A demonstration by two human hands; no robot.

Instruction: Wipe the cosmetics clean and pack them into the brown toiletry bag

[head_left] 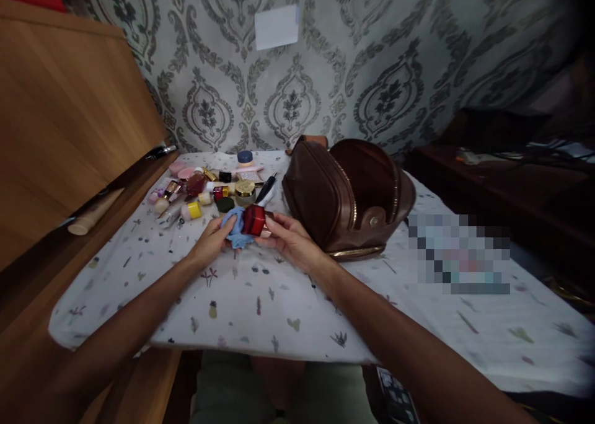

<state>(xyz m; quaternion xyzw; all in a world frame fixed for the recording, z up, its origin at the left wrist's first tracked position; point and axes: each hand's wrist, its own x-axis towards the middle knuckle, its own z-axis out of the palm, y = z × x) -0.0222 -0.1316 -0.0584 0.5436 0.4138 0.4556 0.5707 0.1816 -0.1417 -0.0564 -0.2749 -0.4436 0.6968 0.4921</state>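
My left hand [212,240] is closed on a crumpled blue cloth [236,227], pressed against a dark red jar [254,219]. My right hand [292,241] grips that red jar from the right side, just above the flower-print tablecloth [260,300]. Both hands meet near the table's middle. A brown leather bag [346,194] lies open on its side just right of my hands, its zip mouth facing me.
Several small cosmetic jars, bottles and tubes [204,191] are scattered at the back left of the cloth. A wooden panel [60,114] rises at the left with a cream tube [95,212] on its ledge. Patterned wallpaper stands behind. Dark furniture [502,182] is at right.
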